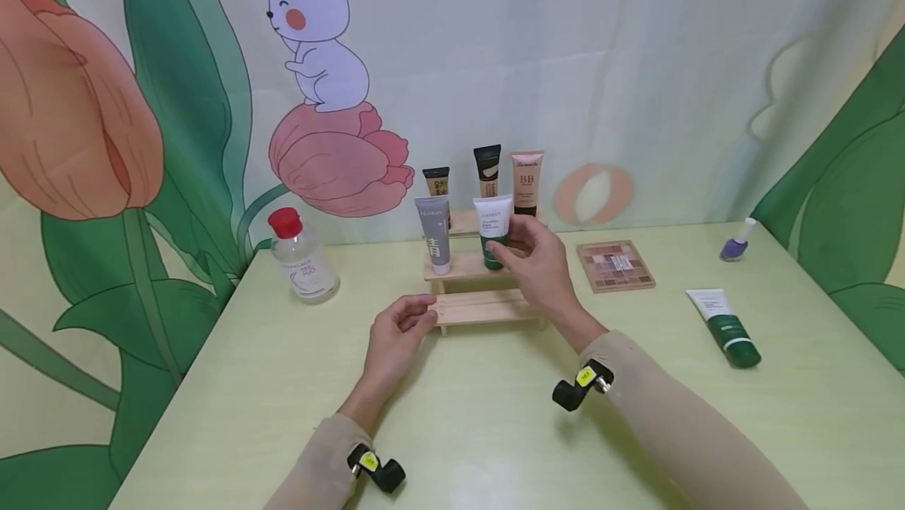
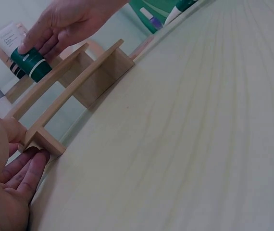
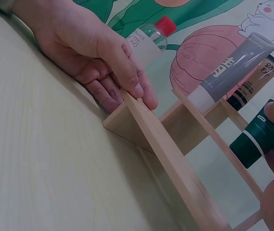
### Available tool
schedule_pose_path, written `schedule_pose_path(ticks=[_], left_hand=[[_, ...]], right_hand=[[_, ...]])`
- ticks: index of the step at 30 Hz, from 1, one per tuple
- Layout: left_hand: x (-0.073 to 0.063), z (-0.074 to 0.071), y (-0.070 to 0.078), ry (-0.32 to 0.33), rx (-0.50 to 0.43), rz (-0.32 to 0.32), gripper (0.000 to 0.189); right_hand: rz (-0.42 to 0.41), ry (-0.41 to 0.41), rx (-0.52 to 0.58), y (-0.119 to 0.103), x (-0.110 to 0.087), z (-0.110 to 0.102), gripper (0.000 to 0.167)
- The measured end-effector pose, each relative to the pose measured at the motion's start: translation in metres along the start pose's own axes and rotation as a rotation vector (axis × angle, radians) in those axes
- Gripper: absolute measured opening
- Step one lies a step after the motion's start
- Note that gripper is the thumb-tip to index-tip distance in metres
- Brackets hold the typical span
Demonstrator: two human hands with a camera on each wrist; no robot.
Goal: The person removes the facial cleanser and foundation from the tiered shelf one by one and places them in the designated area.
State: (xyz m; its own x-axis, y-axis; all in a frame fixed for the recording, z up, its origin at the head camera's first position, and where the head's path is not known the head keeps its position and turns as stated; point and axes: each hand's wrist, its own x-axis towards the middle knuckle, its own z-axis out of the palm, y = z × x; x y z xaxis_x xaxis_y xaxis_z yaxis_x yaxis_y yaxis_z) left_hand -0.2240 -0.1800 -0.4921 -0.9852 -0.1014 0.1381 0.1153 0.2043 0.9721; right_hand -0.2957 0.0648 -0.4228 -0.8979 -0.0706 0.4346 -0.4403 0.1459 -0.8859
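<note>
My right hand [image 1: 543, 268] pinches a small white-and-green squeeze tube [image 1: 492, 215] upright, cap down, at the middle step of a three-step wooden display rack [image 1: 488, 307]. Whether the cap touches that step is unclear. With its thumb and fingers, my left hand [image 1: 396, 337] grips the left end of the lowest step; the left wrist view shows fingers under that end [image 2: 45, 142]. A grey tube [image 1: 434, 231] stands at the left of the middle step. Behind, on the top step, are a small black-capped tube [image 1: 437, 180], a black-and-beige tube [image 1: 488, 168] and a pink BB cream tube [image 1: 526, 180].
A clear bottle with a red cap [image 1: 304, 258] stands left of the rack. To the right lie an eyeshadow palette [image 1: 617, 266] and a larger white-and-green tube [image 1: 728, 329]. A purple nail polish bottle [image 1: 735, 247] is farther right. A printed curtain [image 1: 495, 62] hangs behind the table.
</note>
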Motion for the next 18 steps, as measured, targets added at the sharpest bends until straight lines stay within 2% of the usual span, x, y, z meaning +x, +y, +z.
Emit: schedule_pose_path(ticks=[7, 18], left_hand=[[0.000, 0.001, 0.001, 0.005, 0.009, -0.011, 0.024], [-0.001, 0.002, 0.001, 0.010, 0.017, -0.012, 0.023]], right_hand=[[-0.027, 0.017, 0.045, -0.009, -0.004, -0.013, 0.041], [-0.048, 0.085, -0.040, -0.027, -0.015, -0.067, 0.040]])
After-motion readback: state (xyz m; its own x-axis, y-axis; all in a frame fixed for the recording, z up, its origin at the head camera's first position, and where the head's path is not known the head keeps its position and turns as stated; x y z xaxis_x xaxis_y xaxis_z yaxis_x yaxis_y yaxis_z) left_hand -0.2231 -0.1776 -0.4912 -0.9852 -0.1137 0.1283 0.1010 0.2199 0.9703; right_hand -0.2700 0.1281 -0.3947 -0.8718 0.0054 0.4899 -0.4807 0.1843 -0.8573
